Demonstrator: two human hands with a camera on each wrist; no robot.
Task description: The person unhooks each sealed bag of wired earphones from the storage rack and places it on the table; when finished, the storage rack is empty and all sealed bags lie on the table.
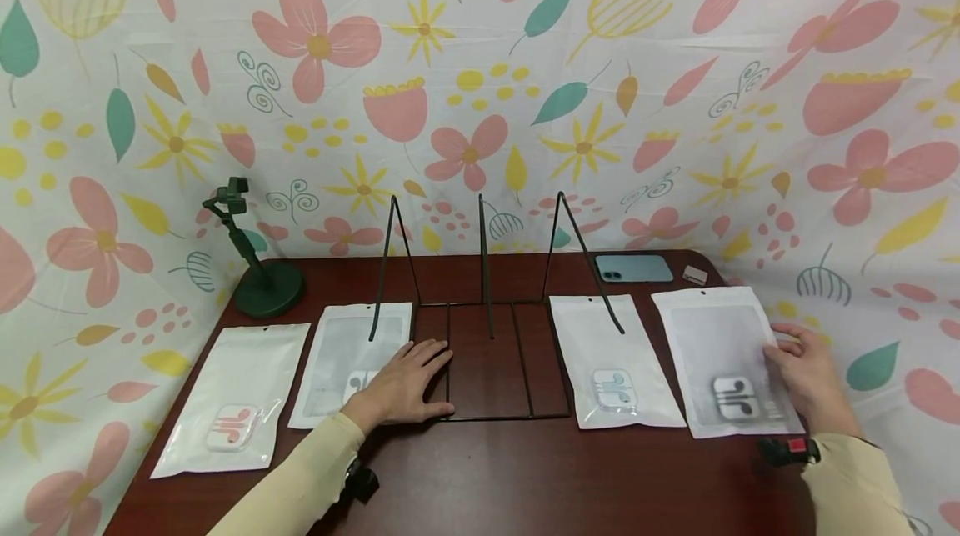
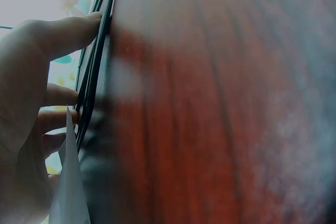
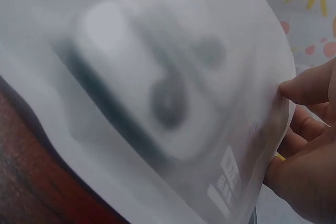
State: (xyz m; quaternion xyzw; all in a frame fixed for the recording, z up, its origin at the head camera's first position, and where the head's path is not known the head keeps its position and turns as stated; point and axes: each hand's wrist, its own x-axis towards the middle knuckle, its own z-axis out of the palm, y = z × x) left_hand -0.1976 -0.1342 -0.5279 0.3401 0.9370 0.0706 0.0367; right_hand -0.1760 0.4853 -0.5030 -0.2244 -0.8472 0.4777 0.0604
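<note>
My left hand (image 1: 408, 378) rests with spread fingers on the left front corner of a black wire rack (image 1: 480, 418). In the left wrist view its thumb and fingertips touch the dark wires (image 2: 94, 72). Beside that hand lies a white pouch (image 1: 330, 378), partly covered by it. My right hand (image 1: 810, 378) pinches the right edge of a frosted zip pouch (image 1: 712, 336) at the far right. A white earphone case (image 3: 173, 77) shows blurred through its front in the right wrist view, with dark earphones inside.
Two more white pouches, a left one (image 1: 247, 378) and one right of the rack (image 1: 592, 336), lie on the brown table (image 1: 525, 478). At the back are a dark green stand (image 1: 268, 290), a light blue phone (image 1: 633, 268) and a small white item (image 1: 695, 275). Floral cloth (image 1: 465, 44) hangs behind.
</note>
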